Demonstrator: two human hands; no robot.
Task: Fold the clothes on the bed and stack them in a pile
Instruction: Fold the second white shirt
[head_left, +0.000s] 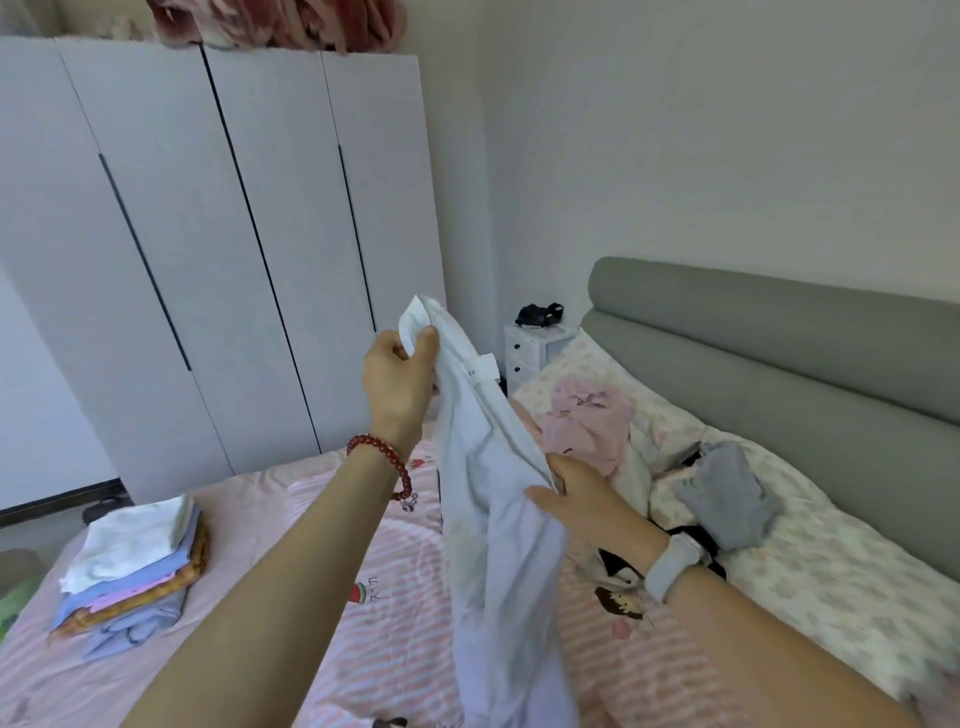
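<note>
Above bed (363, 649), white garment (493, 519) bunched, hem cut off

Bare forearms: red bead bracelet (387, 464) on the left wrist, pale grey band (670, 566), perhaps a watch, on the right.

The white garment (488, 499) hangs past the frame's lower edge at 6 o'clock; its hem and overall type cannot be determined. The left hand (397, 374) covers part of its top corner, and the right hand (582, 501) covers a fold at its side. The printing on its label (480, 366) is too small to read. The garment hides part of the pink clothing (587, 421) at 3 o'clock. The dark item (540, 314) on the nightstand (535, 351) is too small to identify. The bed (363, 597) is cut off at 6 and 9 o'clock. Lower layers of the folded pile (135, 566) show only edges.
</note>
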